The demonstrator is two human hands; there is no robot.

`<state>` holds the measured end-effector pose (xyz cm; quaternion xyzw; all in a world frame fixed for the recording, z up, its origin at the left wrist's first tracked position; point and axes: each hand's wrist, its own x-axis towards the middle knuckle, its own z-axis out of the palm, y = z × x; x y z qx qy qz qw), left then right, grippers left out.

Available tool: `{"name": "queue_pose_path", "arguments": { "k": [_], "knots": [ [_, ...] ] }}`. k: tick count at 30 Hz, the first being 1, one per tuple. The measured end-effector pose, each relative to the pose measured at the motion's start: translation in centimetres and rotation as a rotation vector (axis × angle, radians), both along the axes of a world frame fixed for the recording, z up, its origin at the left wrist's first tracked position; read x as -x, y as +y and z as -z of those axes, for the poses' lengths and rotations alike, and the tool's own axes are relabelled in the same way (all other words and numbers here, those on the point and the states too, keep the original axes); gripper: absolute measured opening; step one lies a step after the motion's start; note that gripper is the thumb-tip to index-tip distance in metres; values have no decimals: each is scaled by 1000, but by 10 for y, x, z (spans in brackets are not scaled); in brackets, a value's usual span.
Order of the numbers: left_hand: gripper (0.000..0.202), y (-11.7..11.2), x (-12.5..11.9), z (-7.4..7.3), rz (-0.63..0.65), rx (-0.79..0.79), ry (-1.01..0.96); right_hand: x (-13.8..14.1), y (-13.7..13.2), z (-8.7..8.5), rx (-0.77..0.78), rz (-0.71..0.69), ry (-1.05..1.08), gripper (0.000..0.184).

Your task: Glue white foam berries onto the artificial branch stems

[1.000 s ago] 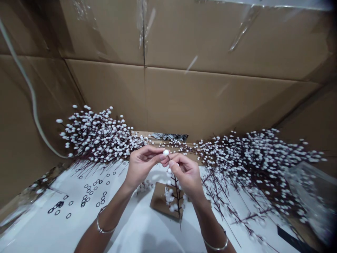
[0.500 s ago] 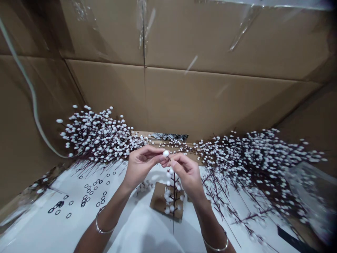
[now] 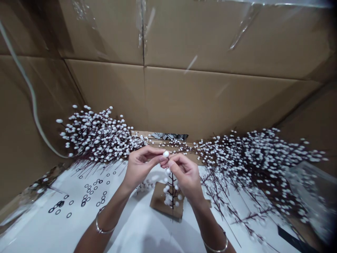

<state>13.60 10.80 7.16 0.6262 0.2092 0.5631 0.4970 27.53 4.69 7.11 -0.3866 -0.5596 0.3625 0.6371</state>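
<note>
A thin dark twig with white berries (image 3: 170, 191) hangs upright between both hands above the white table (image 3: 137, 228). My left hand (image 3: 139, 168) pinches the white berry (image 3: 165, 153) at the twig's tip between thumb and forefinger. My right hand (image 3: 184, 175) pinches the stem just below that berry, fingers curled. Both wrists wear thin metal bangles. The twig's lower end hangs over a small brown cardboard piece (image 3: 162, 203).
Heaps of white-berry twigs lie at the left (image 3: 97, 135) and at the right (image 3: 258, 158). Several small black rings (image 3: 89, 193) are scattered on the table's left. Cardboard walls (image 3: 200, 102) close in the back and sides. A clear plastic bag (image 3: 313, 196) sits at far right.
The twig has turned and swung slightly between my fingers, its lower berries shifting. Both hands stay almost in place, pinched at the tip.
</note>
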Motion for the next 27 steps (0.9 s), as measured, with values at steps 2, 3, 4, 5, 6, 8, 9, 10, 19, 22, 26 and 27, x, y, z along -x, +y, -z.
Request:
{"name": "queue_pose_path", "arguments": {
  "k": [2, 3, 4, 5, 6, 8, 9, 10, 19, 22, 26, 27],
  "knots": [
    [15, 1, 1, 0, 3, 2, 14, 0, 0, 1, 10, 4, 0, 15],
    [14, 1, 1, 0, 5, 2, 20, 0, 1, 1, 15, 4, 1, 15],
    [13, 1, 2, 0, 7, 2, 26, 0, 1, 2, 20, 3, 2, 15],
    [13, 2, 2, 0, 10, -2, 33, 0, 1, 2, 26, 1, 3, 15],
    [13, 2, 3, 0, 14, -7, 39, 0, 1, 3, 32, -1, 4, 15],
    [13, 3, 4, 0, 27, -14, 51, 0, 2, 4, 48, -6, 7, 15],
    [12, 4, 5, 0, 34, -18, 57, 0, 2, 4, 56, -9, 10, 15],
    [12, 4, 6, 0, 40, -23, 62, 0, 2, 4, 62, -13, 15, 15],
    [52, 2, 8, -5, 261, 23, 28, -5, 0, -4, 82, -44, 129, 13],
    [74, -2, 10, -10, 436, -5, 240, -14, -2, -8, 8, -4, 311, 12],
    [75, -14, 5, -13, 490, -11, 648, -27, -4, -13, -82, 134, 472, 14],
    [71, -18, 3, -12, 471, -12, 674, -30, -4, -14, -94, 160, 480, 14]
  ]
}}
